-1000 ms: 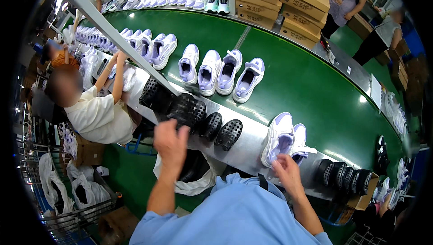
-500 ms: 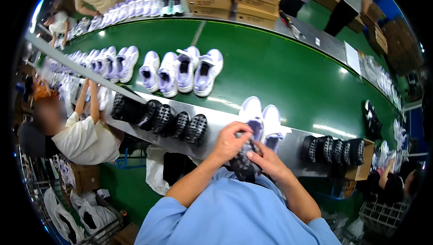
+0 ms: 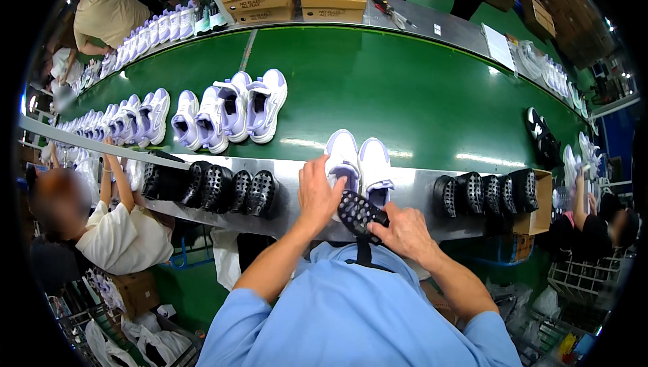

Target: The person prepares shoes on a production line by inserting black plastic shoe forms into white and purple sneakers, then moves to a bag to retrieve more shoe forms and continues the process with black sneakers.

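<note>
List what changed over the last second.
The left hand moved right, from the left black inserts, to a studded insert, then to the near pair's left shoe. The right hand, earlier at that shoe's heel, now holds the studded insert. The four shoes farther back and right black inserts stayed put.

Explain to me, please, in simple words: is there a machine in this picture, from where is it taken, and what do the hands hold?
No robot is working here: these are a person's own bare hands, seen by a wide fisheye camera worn on the head and looking down, so straight edges bend.

The right hand holds a black, dotted form. The left hand is at the opening of a white-and-lilac shoe, which has another shoe beside it.

More such shoes stand leftward on the green surface. Similar black forms line the metal edge on both sides.
</note>
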Available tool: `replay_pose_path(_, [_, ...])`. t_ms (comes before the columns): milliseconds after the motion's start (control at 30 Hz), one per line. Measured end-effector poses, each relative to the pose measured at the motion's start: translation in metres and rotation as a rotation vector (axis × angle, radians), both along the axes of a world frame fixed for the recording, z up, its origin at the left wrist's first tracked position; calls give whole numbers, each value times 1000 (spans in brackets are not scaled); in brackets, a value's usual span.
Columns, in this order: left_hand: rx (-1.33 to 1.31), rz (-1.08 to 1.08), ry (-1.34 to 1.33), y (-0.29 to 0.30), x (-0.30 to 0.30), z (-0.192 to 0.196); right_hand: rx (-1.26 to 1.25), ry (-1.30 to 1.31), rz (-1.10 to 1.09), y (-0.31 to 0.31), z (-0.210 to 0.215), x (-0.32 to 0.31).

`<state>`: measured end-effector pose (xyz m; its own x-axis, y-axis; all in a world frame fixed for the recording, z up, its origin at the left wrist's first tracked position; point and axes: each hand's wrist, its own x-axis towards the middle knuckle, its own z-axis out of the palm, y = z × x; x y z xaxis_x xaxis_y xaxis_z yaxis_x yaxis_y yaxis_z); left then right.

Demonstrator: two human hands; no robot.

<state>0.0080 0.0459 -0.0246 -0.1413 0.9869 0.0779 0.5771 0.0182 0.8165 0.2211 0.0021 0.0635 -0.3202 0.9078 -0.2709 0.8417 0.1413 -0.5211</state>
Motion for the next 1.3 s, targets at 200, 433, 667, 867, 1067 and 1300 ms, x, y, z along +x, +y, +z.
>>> replay_pose_path(200, [0, -293, 162, 26, -14, -29, 140, -26, 3, 6, -14, -9])
replay_pose_path(433, [-11, -415, 145, 21, -23, -33, 158, -174, 34, 3, -3, -39])
replay_pose_path(667, [-62, -435, 78, 20, -26, -43, 234, -128, 163, -19, -37, -45])
replay_pose_path(867, [-7, -512, 46, 28, -41, -49, 409, -229, 51, -25, -91, -97])
replay_pose_path(1067, [1, -436, -46, 26, -32, -29, 384, -140, -66, -4, -82, -68])
replay_pose_path(1300, [-108, -274, 63, 15, -69, -57, 246, -140, 181, -36, -48, -72])
